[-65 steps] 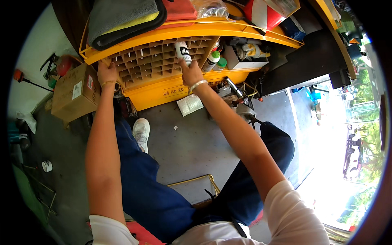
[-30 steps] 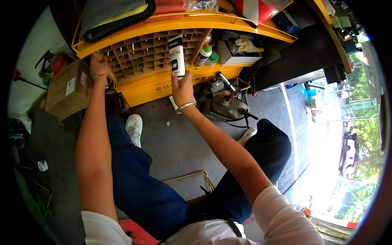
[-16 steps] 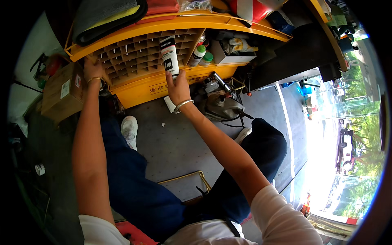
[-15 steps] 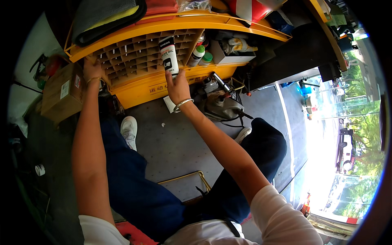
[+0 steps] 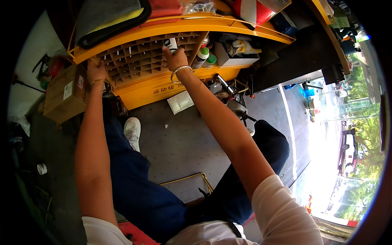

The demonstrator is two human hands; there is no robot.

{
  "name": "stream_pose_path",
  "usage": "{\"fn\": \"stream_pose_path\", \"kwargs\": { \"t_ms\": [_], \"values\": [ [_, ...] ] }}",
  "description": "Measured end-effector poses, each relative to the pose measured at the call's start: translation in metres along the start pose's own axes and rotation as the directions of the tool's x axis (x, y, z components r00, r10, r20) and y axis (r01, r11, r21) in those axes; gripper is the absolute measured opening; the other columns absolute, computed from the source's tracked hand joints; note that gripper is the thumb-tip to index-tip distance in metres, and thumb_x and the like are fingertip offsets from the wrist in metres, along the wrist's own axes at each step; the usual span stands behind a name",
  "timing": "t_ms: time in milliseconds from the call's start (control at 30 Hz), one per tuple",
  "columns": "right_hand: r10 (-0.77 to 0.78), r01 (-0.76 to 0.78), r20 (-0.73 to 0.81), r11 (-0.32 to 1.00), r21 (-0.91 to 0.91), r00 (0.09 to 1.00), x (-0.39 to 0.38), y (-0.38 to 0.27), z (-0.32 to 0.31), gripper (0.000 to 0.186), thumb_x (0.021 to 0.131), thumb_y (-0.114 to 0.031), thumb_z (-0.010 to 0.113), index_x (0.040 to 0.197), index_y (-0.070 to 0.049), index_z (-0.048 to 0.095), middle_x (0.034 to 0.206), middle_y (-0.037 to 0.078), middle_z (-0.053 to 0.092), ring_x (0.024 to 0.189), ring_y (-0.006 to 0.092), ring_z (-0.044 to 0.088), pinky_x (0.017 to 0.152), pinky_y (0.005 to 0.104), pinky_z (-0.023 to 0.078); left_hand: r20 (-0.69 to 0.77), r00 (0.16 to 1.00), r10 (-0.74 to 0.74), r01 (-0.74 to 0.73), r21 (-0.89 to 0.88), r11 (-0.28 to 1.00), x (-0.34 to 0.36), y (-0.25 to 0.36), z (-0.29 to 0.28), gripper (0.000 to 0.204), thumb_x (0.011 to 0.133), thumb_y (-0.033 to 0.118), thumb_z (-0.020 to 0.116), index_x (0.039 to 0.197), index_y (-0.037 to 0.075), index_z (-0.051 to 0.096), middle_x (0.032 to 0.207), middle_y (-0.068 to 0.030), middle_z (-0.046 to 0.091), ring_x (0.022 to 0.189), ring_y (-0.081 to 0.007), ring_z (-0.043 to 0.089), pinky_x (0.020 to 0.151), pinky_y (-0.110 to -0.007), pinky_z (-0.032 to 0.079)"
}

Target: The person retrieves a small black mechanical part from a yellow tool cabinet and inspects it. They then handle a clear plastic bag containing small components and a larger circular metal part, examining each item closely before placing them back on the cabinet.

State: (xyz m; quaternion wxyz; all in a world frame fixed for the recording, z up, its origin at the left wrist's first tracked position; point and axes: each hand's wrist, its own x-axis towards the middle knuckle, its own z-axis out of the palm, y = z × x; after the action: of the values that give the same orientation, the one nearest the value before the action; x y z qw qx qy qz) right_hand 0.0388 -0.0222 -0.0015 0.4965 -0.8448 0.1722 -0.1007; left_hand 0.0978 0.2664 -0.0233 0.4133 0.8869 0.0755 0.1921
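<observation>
My right hand [image 5: 177, 59] is closed around a white-and-black tube [image 5: 170, 43] at the front of a cardboard divider [image 5: 141, 57]. The tube's lower part is behind my fingers, and its far end points into the cells. This divider fills much of a yellow shelf unit, and small white items show in several cells. At the divider's left end my left hand [image 5: 96, 71] grips its edge; some of the fingers are hidden.
Right of the divider stand a green-capped bottle [image 5: 201, 57], a green-lidded jar [image 5: 210, 61] and a white box [image 5: 234, 58]. A cardboard carton [image 5: 65, 96] is beside my left forearm. A silvery pouch [image 5: 180, 102] lies on the floor below the yellow shelf unit [image 5: 143, 96].
My right hand has moved up and forward with the tube, which was held upright before the divider and is now largely covered. My left hand keeps its grip. The view has shifted slightly.
</observation>
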Motion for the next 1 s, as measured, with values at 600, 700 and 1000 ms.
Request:
{"fn": "stream_pose_path", "kwargs": {
  "t_ms": [600, 700, 1000],
  "values": [
    [-0.013, 0.008, 0.031, 0.99, 0.143, 0.999, 0.045, 0.025, 0.027, 0.032, 0.093, -0.027, 0.041, 0.086, 0.002, 0.053, 0.063, 0.011, 0.055, 0.052, 0.0242, 0.056, 0.043, 0.0347, 0.043, -0.046, 0.999, -0.018, 0.017, -0.022, 1.0, -0.008, 0.012, -0.004, 0.035, 0.083, 0.015, 0.056, 0.116, 0.006, 0.049, 0.107, -0.0178, 0.06, 0.1, -0.0356, 0.056, 0.083, -0.043, 0.045],
    [0.143, -0.149, 0.043, 0.962, 0.229, 0.989, 0.07, 0.013, 0.036, 0.031, 0.092, -0.026, 0.042, 0.088, 0.002, 0.053, 0.064, 0.013, 0.056, 0.051, 0.0253, 0.056, 0.042, 0.0355, 0.043, -0.048, 0.999, 0.021, -0.022, -0.015, 1.0, -0.008, 0.012, -0.005, 0.034, 0.083, 0.015, 0.057, 0.115, 0.006, 0.05, 0.104, -0.018, 0.061, 0.098, -0.0365, 0.057, 0.082, -0.044, 0.046],
    [0.124, -0.226, 0.245, 0.864, 0.451, 0.962, 0.012, -0.003, -0.012, 0.032, 0.093, -0.029, 0.042, 0.086, 0.001, 0.052, 0.062, 0.009, 0.055, 0.044, 0.0155, 0.049, 0.04, 0.0293, 0.043, -0.038, 0.999, 0.032, -0.029, 0.065, 0.997, -0.013, 0.021, -0.01, 0.041, 0.084, 0.016, 0.055, 0.122, 0.006, 0.043, 0.104, -0.0201, 0.06, 0.094, -0.0381, 0.057, 0.077, -0.046, 0.048]
  ]
}}
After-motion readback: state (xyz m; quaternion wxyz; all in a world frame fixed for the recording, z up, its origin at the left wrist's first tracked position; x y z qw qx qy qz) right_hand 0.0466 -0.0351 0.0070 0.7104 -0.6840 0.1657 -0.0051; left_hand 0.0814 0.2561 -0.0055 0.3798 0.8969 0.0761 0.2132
